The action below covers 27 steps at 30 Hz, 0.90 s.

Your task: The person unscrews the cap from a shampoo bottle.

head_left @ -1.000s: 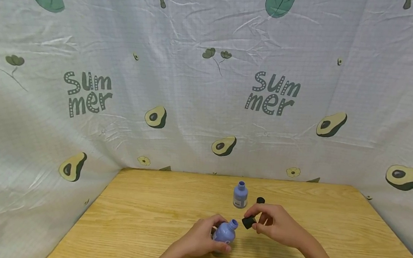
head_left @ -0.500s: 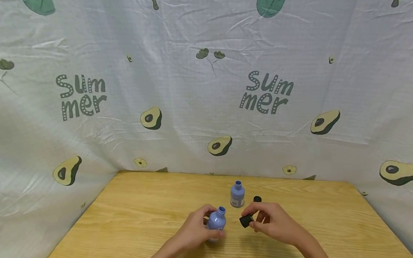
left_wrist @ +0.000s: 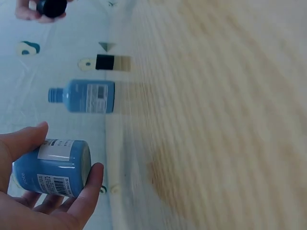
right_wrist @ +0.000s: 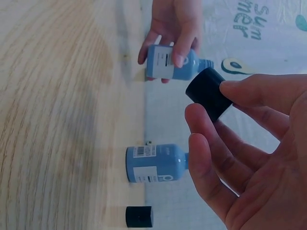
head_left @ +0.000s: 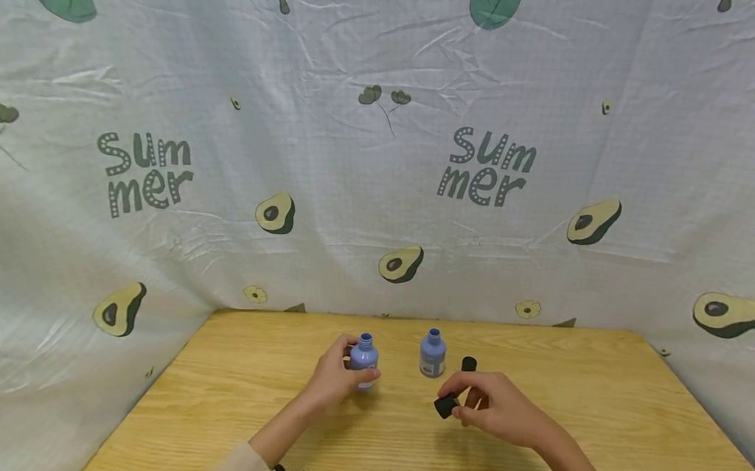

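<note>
Left hand (head_left: 333,380) wraps 1 uncapped blue bottle (head_left: 364,358) upright on the wooden table (head_left: 238,402), left of a 2nd open blue bottle (head_left: 432,354); right hand (head_left: 493,407) pinches 1 black cap (head_left: 446,405); another cap (head_left: 469,363) stands beside the 2nd bottle.

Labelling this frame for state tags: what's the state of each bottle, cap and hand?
Left bottle: uncapped, upright on the table, gripped by the left hand.
Right bottle: uncapped, upright, standing free.
Held cap: off its bottle, pinched in the right hand's fingers, above the table.
Loose cap: off, standing on the table beside the right bottle.
Left hand: curled round the left bottle.
Right hand: pinching the held cap.
</note>
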Each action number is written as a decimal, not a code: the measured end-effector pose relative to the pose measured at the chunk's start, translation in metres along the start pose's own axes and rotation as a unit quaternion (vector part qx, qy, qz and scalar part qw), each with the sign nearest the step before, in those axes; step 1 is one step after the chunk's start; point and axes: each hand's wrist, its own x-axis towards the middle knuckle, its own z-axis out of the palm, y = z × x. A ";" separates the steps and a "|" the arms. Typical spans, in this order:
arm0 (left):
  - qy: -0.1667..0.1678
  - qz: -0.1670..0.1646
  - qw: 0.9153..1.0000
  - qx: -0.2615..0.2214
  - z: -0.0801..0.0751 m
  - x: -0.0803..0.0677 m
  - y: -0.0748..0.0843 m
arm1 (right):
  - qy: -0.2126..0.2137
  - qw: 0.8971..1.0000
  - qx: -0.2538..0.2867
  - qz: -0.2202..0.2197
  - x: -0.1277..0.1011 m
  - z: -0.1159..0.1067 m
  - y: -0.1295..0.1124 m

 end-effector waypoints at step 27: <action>0.057 -0.067 0.996 -0.020 -0.013 0.045 -0.027 | -0.006 1.000 -0.003 0.007 -0.002 0.001 0.003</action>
